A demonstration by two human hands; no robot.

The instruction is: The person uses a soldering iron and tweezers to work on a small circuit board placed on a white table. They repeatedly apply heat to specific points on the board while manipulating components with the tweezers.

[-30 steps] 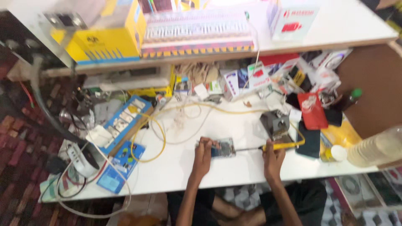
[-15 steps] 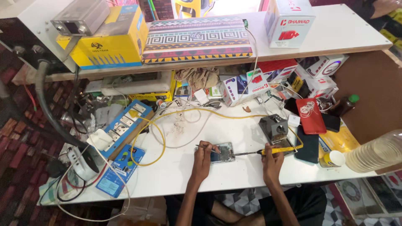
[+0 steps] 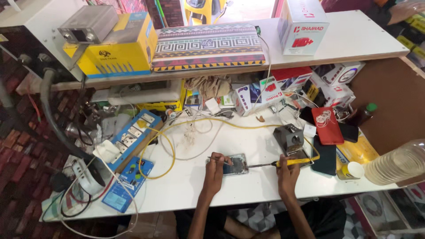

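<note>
We pinched a thin pair of tweezers (image 3: 216, 159) in our left hand (image 3: 215, 170), tips over the opened phone (image 3: 234, 164) that lay flat on the white workbench (image 3: 195, 186) near its front edge. Our right hand (image 3: 287, 170) was closed around the yellow-handled soldering iron (image 3: 283, 163), its metal tip reaching left to touch the phone's right edge. Just behind the iron stood a grey soldering stand (image 3: 290, 138), with a yellow cable (image 3: 164, 146) looping across the bench and a blue power strip (image 3: 133, 139) well off to the left.
</note>
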